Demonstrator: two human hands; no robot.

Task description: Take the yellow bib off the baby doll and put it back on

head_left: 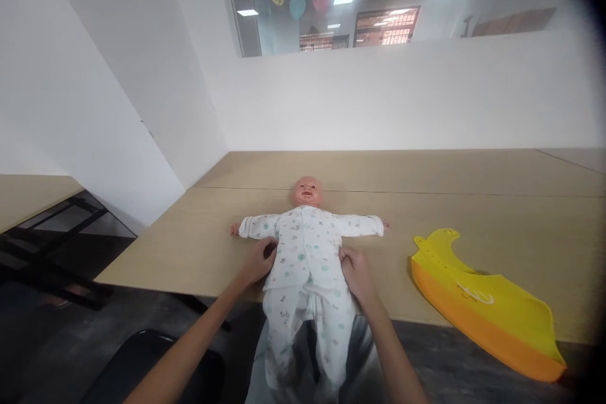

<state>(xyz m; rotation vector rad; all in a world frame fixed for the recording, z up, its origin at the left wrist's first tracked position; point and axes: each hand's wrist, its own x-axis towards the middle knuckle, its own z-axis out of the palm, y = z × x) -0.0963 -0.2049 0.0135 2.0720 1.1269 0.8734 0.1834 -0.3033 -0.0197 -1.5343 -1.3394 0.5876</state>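
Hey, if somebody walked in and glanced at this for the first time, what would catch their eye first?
Probably the baby doll in white printed pyjamas, lying face up with arms spread at the near edge of the wooden table, legs hanging over it. The left hand and right hand press against its sides. Next, the bright yellow and orange silicone bib lying to the right.

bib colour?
Yellow bib with an orange front pocket; head view.

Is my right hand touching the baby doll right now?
Touching. The head view shows the right hand pressed against the doll at its side, fingers on the printed sleepsuit with no gap.
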